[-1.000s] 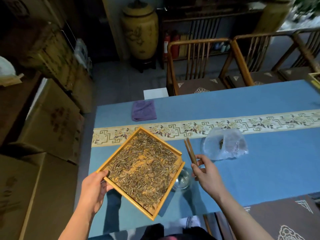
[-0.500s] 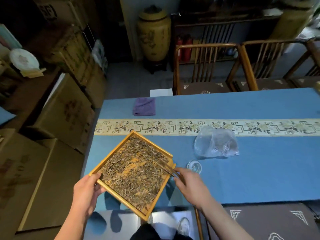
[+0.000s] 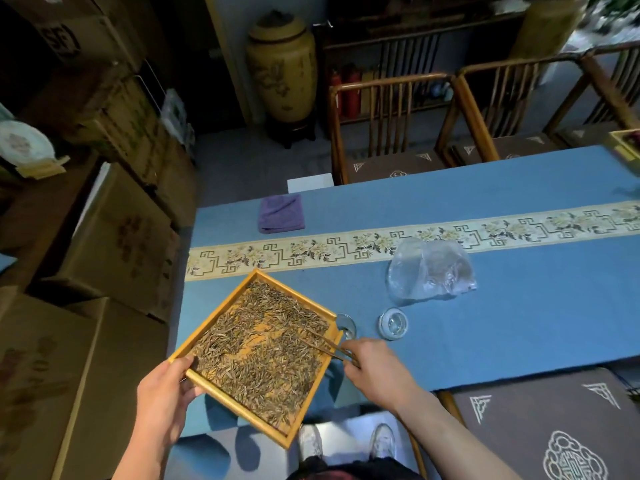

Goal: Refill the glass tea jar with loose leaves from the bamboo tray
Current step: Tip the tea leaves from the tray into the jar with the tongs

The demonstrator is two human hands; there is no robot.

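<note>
Nearest you: your left hand has its grip on the near-left corner of the square bamboo tray, thumb over the rim, other fingers hidden underneath. The tray is held above the near edge of the blue-clothed surface, turned diamond-wise, and seems tipped; how far is hard to judge. Loose brown-green tea leaves cover most of its floor, with bare bamboo patches showing.

Your right hand pinches a pair of thin wooden tongs; their tips lie among the leaves near the tray's right corner. Whether any leaf sits between the tips, you can't tell: too fine.

The clear glass tea jar stands on the surface just beyond that right corner, mostly hidden by the tray rim; only part of its mouth shows, contents unreadable. Beside it to the right, apart, sits a round clear glass lid.

Farther back: a crumpled clear plastic bag, partly over the floral runner strip. A folded purple cloth lies near the far edge. A yellow tray at far right is cut off by the frame.
</note>
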